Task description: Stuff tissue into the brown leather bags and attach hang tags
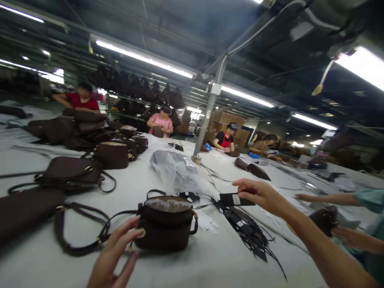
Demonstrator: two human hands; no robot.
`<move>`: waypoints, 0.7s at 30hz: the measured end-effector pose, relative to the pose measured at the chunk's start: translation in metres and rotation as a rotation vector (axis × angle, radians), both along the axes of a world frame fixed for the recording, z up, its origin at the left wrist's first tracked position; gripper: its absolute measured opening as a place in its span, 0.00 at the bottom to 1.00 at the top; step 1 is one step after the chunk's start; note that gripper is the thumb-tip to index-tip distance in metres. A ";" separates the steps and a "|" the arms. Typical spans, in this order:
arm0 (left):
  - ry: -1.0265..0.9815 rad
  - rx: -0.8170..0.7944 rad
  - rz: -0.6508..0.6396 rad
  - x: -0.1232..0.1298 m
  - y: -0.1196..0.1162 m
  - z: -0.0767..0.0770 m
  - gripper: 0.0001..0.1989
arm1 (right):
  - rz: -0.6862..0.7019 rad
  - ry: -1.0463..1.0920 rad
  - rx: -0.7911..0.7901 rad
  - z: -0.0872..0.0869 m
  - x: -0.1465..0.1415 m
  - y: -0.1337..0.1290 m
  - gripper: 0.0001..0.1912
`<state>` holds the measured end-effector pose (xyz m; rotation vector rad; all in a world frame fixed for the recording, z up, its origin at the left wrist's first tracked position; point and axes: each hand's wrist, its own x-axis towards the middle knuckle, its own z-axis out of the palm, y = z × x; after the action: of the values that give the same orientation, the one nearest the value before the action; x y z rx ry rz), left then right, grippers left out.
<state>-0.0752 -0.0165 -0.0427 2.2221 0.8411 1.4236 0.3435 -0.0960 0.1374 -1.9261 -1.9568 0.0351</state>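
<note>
A small dark brown handbag [163,230] stands upright on the white table in front of me, its top open and pale crumpled stuffing [168,205] showing inside. At the bag's left side is my left hand [115,250], thumb and fingers apart; whether the fingertips touch the bag I cannot tell. My right hand [261,196] pinches a black hang tag [229,199] with a small white label, to the right of the bag. Below that hand lies a pile of black tags with cords [247,228]. The bag's shoulder strap [75,246] loops out to the left.
More brown bags [72,172] crowd the left side. A clear plastic bag [174,170] lies behind the handbag, near a metal post [207,120]. Close on my right, a co-worker's hands [348,236] are at another brown bag [324,218]. Several people work across the table.
</note>
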 end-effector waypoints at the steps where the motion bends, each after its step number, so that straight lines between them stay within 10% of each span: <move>1: -0.025 -0.072 -0.094 0.010 -0.005 0.015 0.20 | 0.058 -0.004 0.013 0.005 -0.023 -0.002 0.16; 6: -0.202 -0.602 -0.641 0.063 -0.026 0.066 0.37 | 0.257 -0.041 0.067 0.020 -0.118 -0.008 0.15; 9: -0.385 -0.916 -0.796 0.073 -0.033 0.059 0.17 | 0.310 -0.045 0.065 0.017 -0.141 -0.010 0.14; 16: -0.213 -0.987 -0.614 0.016 -0.026 0.025 0.08 | 0.276 0.045 -0.162 -0.032 -0.129 -0.003 0.11; 21: 0.125 -0.581 -0.413 -0.001 -0.030 0.032 0.07 | 0.428 0.669 -0.554 -0.102 -0.186 0.004 0.43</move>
<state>-0.0762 -0.0468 -0.0104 1.8922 0.6701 0.7369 0.1571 -0.0919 0.0352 -1.4246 -1.9251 1.2740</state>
